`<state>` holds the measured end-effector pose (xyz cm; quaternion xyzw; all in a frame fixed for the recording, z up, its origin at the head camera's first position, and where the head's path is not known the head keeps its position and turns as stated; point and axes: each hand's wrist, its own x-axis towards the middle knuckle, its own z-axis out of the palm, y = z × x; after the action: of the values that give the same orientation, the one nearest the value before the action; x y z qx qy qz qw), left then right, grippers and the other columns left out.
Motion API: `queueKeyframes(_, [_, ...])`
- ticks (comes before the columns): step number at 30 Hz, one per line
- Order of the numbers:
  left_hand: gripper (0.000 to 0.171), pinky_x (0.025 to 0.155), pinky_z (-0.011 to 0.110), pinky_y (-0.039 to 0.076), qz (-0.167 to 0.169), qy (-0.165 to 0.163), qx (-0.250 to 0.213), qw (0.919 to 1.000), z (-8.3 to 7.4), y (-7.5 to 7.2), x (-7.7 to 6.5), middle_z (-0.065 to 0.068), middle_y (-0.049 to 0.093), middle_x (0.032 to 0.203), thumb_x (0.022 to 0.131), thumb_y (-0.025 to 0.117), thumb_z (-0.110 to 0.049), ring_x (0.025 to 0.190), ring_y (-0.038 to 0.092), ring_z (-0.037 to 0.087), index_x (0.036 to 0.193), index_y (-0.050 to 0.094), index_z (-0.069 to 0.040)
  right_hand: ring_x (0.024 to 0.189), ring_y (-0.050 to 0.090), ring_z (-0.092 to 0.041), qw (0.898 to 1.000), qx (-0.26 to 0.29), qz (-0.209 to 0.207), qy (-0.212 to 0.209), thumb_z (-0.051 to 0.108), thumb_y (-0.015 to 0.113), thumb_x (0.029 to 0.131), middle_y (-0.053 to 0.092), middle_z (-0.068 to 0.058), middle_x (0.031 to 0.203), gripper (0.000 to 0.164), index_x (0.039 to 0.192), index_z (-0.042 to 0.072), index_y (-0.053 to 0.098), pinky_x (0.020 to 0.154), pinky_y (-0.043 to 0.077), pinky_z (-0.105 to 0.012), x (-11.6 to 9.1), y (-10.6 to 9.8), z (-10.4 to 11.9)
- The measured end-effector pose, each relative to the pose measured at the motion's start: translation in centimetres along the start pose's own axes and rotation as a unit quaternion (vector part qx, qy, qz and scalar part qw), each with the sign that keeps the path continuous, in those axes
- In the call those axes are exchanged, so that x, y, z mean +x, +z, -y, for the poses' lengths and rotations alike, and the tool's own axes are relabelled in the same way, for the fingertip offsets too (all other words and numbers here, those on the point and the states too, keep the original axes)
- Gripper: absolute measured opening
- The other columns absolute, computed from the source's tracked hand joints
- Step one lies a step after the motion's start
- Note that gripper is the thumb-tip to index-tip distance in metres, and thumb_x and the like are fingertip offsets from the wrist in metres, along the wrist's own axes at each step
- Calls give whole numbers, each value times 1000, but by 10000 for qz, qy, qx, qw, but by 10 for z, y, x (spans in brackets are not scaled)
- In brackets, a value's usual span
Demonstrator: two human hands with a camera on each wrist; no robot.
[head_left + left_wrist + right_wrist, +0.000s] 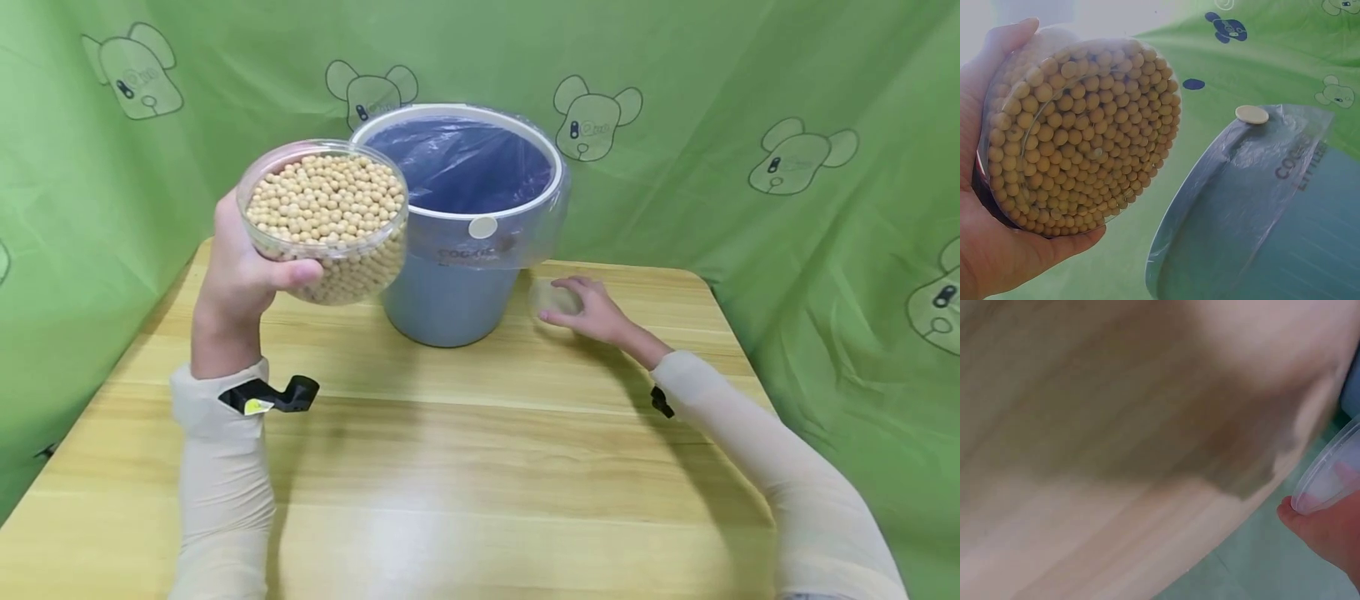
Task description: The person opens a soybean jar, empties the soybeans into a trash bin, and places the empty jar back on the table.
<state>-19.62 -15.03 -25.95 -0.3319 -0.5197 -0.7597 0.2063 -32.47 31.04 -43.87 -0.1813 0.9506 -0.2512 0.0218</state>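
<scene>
Left hand (238, 271) grips a nearly full tub (352, 279) of beans (326, 200) left of centre in the head view; with its top apparently uncovered, tilting could spill them onto the tabletop (450, 467) or into the bin (450, 308) at upper centre. Right hand (596, 313), right of centre, pinches a blurred clear lid (546, 302). Left wrist view: the tub's smooth wall might slip; some fingers are hidden. Right wrist view: lid and hand are cut off at the right edge
</scene>
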Motion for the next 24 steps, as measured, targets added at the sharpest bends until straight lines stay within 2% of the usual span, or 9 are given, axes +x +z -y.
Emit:
queueKeyframes(4, [90,105,34,55,-121,-42,-100,9999,-1,-3,2,22,65,126,47,86,7,116,64,33,132,57,12,142,31,-54,9997,-118,213,29,55,75,86,34,-31,158,85,151,8,46,114,29,-76,0,8,-2])
queueKeyframes(10, [89,103,34,57,-186,-16,-129,9997,-3,-8,6,24,65,125,48,85,9,115,64,34,132,56,13,143,24,-50,9981,-152,577,178,57,78,82,21,-32,161,96,157,14,37,109,35,-75,-3,16,-2])
queueKeyframes(16, [86,102,34,57,-302,-87,-167,9994,-1,-11,8,24,65,125,48,79,13,115,64,33,131,56,13,146,18,-51,9960,-286,833,179,57,80,80,14,-32,162,104,160,16,28,111,33,-76,-6,19,-1])
queueKeyframes(24, [86,104,33,56,-313,-95,-5,9995,3,-15,9,23,65,126,48,78,13,116,63,33,132,57,12,149,13,-55,9953,-359,893,128,56,80,80,9,-35,163,106,161,15,25,113,27,-78,-5,18,-1])
